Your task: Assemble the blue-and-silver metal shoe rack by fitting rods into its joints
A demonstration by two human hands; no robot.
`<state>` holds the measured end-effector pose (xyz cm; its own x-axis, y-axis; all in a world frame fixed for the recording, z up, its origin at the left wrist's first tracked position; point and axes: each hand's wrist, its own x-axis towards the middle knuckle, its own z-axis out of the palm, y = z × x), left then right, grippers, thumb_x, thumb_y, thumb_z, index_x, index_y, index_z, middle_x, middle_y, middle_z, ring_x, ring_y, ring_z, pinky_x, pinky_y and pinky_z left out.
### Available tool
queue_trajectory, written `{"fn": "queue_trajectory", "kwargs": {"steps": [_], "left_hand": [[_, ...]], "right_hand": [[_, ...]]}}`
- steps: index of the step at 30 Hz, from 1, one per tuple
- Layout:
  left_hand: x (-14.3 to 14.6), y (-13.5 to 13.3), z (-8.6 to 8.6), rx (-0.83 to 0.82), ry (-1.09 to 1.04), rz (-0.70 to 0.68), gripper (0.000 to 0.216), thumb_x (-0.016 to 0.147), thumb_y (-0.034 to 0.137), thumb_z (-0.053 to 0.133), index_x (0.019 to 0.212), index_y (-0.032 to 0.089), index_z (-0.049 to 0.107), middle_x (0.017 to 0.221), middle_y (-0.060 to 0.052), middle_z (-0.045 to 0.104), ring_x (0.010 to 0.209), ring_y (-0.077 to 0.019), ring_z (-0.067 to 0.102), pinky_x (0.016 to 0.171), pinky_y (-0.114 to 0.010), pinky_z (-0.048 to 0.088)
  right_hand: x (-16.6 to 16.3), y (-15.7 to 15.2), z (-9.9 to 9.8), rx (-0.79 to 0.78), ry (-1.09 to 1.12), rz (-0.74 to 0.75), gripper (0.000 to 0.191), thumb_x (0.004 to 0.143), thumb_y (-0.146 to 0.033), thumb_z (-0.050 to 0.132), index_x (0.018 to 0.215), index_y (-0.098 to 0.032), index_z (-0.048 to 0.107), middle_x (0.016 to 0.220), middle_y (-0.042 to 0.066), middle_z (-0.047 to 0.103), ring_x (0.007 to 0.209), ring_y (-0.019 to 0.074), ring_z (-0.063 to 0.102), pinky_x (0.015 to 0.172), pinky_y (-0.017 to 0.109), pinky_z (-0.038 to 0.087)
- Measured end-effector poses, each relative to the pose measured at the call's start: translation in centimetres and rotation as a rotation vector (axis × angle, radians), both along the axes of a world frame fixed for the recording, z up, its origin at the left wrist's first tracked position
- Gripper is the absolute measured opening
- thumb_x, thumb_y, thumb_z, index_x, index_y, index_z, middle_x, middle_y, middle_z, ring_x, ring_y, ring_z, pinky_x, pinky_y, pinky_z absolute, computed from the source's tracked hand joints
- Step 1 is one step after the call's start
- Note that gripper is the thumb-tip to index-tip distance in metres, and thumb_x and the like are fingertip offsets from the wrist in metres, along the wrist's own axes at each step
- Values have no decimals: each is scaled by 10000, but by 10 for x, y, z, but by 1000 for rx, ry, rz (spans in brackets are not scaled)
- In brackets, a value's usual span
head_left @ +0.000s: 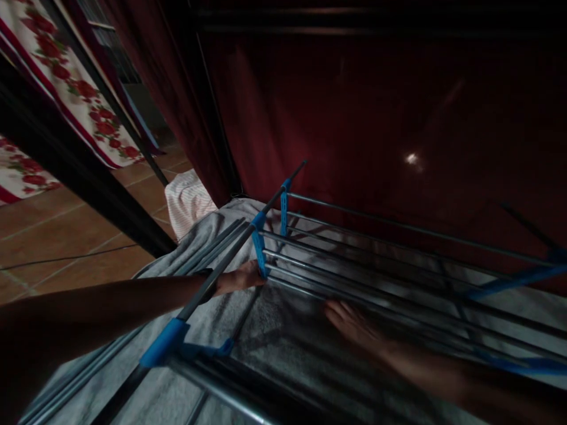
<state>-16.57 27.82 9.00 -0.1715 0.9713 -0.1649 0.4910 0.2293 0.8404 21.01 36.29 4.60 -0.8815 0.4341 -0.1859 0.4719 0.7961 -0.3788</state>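
A clothes drying rack of grey metal tubes with blue plastic joints lies across the bed-like surface. My left hand (246, 275) reaches under a long dark tube (230, 254) and is closed on the lower end of a blue plastic bracket (259, 251), which holds the ends of several thin rods (336, 265). My right hand (352, 321) is just below the lowest of these rods, fingers stretched out and holding nothing I can see; it is a little blurred. Nearer to me, a blue corner joint (165, 342) sits on the same dark tube.
Under the rack is a grey fleecy blanket (283, 330). Loose-looking metal tubes (208, 251) lie along its left side. A glossy dark red panel (336, 130) rises behind. Black posts (88, 159), a floral curtain (101, 118) and a tiled floor (88, 227) are to the left.
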Motion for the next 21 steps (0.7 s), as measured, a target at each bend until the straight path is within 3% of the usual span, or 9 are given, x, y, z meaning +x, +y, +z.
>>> {"fn": "queue_trajectory", "kwargs": {"steps": [4,8,14,21], "left_hand": [[-7,4,-12,-83,-44,-37,365,624,219,803,988,189,796,762,10,684,731,-178,596,665,-293,556],[-11,6,-24,-85,-100,-30,534,627,243,819,1160,214,813,895,-27,754,845,-209,649,734,-307,590],[-12,2,-38,-54,-153,25,519,622,224,788,1140,204,806,955,-44,741,876,-213,642,765,-336,607],[-12,5,-31,-63,-22,-5,442,683,252,822,1122,209,807,925,-34,740,918,-244,660,860,-393,620]], "right_hand": [[-18,12,-6,116,91,-109,823,899,-94,459,1626,-451,608,1630,11,672,1511,336,646,1290,518,534],[-28,22,-21,150,143,-186,745,895,-87,523,1509,-461,719,1474,16,781,1435,384,704,1248,565,570],[-26,25,-34,129,251,-247,480,982,-194,548,1339,-371,816,1422,66,807,1325,373,773,1147,571,638],[-20,25,-33,74,272,-271,376,1038,-250,547,1316,-299,796,1318,97,836,1225,315,804,1125,524,636]]}}
